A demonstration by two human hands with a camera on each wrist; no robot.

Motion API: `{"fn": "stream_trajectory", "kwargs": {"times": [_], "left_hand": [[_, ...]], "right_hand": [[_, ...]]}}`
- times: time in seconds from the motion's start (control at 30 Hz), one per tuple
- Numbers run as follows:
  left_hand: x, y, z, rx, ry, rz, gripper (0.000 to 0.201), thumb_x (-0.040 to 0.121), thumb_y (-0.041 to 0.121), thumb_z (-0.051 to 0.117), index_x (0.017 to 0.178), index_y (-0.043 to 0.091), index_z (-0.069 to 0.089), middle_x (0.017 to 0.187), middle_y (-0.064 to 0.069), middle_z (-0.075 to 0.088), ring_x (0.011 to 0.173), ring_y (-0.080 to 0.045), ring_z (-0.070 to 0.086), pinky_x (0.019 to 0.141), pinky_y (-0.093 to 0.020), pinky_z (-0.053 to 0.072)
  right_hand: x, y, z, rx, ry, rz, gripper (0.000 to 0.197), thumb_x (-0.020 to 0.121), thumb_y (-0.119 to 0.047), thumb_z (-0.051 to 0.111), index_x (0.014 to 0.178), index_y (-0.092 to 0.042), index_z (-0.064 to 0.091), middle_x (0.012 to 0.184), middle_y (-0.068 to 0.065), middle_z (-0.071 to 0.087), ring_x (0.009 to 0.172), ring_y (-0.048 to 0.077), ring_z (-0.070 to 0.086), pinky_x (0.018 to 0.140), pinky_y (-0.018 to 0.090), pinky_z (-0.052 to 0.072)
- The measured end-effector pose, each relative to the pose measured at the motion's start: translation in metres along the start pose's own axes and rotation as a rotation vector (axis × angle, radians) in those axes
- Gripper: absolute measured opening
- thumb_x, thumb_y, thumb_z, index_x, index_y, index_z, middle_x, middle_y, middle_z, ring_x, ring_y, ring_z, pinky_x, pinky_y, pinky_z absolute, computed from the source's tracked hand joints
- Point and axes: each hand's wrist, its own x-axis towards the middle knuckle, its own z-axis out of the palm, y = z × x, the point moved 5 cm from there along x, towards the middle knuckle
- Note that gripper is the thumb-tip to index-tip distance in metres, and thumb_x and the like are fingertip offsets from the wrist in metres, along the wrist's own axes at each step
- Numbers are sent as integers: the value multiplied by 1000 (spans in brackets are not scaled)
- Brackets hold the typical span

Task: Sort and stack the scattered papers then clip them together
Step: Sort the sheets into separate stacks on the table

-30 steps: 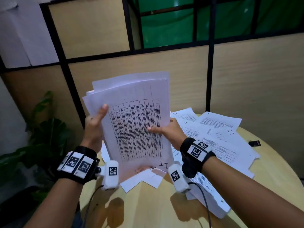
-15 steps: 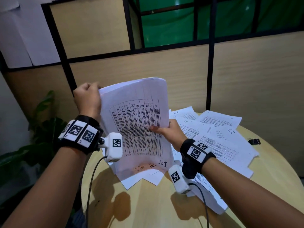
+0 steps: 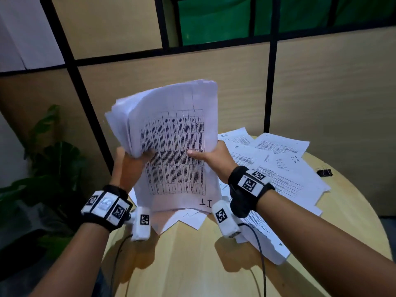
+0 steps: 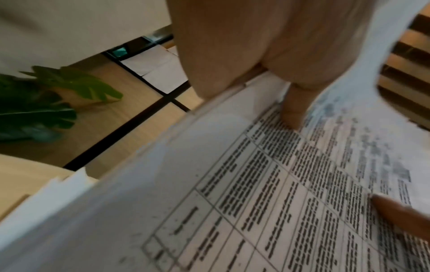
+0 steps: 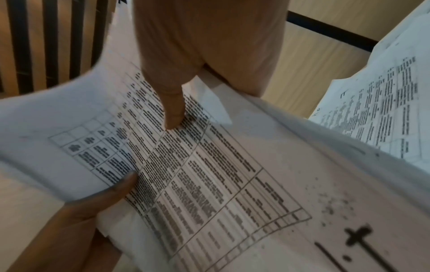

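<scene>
Both hands clamp the paper stack (image 3: pixel 171 146) upright above the bench (image 3: pixel 192 264). Left grip (image 3: pixel 130 166) pinches its left edge, right grip (image 3: pixel 212 159) its right edge; loose sheets (image 3: pixel 285 168) lie behind.

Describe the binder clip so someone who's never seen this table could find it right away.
Start at the round wooden table and go to its far right edge, past the loose papers spread there. The binder clip lies alone on bare wood: small and black, the only thing there that isn't white paper.
</scene>
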Motion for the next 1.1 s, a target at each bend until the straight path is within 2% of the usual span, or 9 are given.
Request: {"fn": "stream_trajectory", "kwargs": {"times": [0.23, 0.37, 0.53, 0.6, 0.67, 0.77, 0.87, 1.0, 1.1], "left_hand": [[26, -10, -9, -63, 174, -152, 49, 74, 9, 84, 116, -3, 62, 104, -7, 70, 95, -17, 69, 77, -20, 58], [21, -40, -21, -131, 237, -387, 47, 83, 5, 75, 123, -11, 57, 120, -14, 63, 107, -24, 60, 92, -28, 46], [0, -98, -43, 95, 82, -660, 25, 85, -6, 70, 107, -11, 61, 97, -24, 65, 88, -31, 61, 88, -39, 45], [5, -140, -65, 208, 10, -732, 47, 72, 4, 85, 106, -18, 62, 96, -26, 68, 87, -35, 63, 85, -43, 48], [8, -181, -81, 212, -45, -788, 63, 63, 13, 91, 112, -14, 63, 104, -26, 70, 97, -40, 67, 96, -52, 49], [-10, -155, -71, 145, -89, -828, 39, 85, -3, 70, 123, -7, 61, 117, -26, 68, 109, -45, 65, 102, -61, 44], [-18, -142, -66, 83, -83, -820, 41, 89, -8, 62, 129, -4, 58, 122, -23, 65, 111, -42, 63, 102, -58, 44], [-16, -152, -69, 87, -65, -799, 33, 90, -11, 59, 122, -2, 60, 113, -20, 66, 93, -33, 67, 91, -48, 48], [-14, -158, -69, 54, -77, -788, 32, 90, -11, 58, 120, 2, 60, 107, -15, 69, 89, -27, 68, 84, -42, 50]], "right_hand": [[1, -16, -44, -39, -98, 110, 44, 79, -31, 80, 118, -16, 64, 114, 6, 73, 97, 16, 69, 85, 33, 55], [13, 27, -107, -274, 136, 344, 47, 86, -36, 72, 119, -4, 63, 114, 12, 71, 88, 21, 64, 66, 28, 51], [12, 78, -135, -604, 133, 610, 51, 87, -24, 67, 130, 0, 56, 128, 19, 61, 107, 32, 64, 90, 42, 56], [17, 80, -130, -753, 114, 621, 53, 89, -27, 66, 134, -2, 54, 134, 16, 59, 116, 32, 61, 95, 37, 53], [25, 82, -120, -813, 134, 626, 52, 87, -34, 69, 126, -1, 59, 119, 15, 65, 105, 29, 63, 80, 32, 51], [35, 82, -99, -650, 275, 576, 37, 86, -40, 68, 110, -14, 57, 87, 5, 58, 97, 25, 57, 74, 33, 45], [50, 83, -94, -455, 490, 540, 69, 94, -24, 60, 151, -9, 24, 142, 20, 46, 130, 34, 48, 103, 41, 41], [81, 65, -100, -346, 598, 338, 38, 88, -7, 54, 125, 3, 54, 126, 18, 60, 108, 34, 61, 88, 39, 51], [106, 49, -90, -373, 477, 249, 15, 84, -5, 52, 75, -12, 62, 72, 4, 54, 77, 28, 52, 55, 32, 42]]}}
